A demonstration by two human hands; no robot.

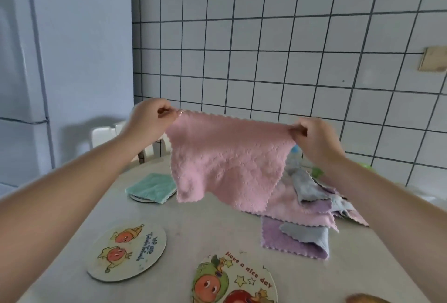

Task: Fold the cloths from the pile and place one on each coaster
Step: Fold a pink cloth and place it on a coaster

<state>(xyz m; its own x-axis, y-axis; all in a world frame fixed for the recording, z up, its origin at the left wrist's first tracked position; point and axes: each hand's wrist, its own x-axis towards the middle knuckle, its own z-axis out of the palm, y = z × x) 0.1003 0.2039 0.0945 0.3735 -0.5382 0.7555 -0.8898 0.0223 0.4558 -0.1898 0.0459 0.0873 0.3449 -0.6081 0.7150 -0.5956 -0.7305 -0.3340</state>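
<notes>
A pink cloth (pixel 227 160) hangs spread out in the air above the table. My left hand (pixel 150 119) pinches its upper left corner and my right hand (pixel 314 138) pinches its upper right corner. Under and right of it lies the pile of cloths (pixel 312 220), pink, purple and grey. A folded green cloth (pixel 152 186) rests on a coaster (pixel 140 198) at the far left. Two round picture coasters lie bare near me: one on the left (pixel 125 252), one at the bottom centre (pixel 234 278).
The pale table (pixel 193 227) stands against a white tiled wall (pixel 266 36). A white fridge (pixel 48 61) rises on the left, with a white chair back (pixel 106 133) beside it. Green and clear items (pixel 316 172) sit behind the pile.
</notes>
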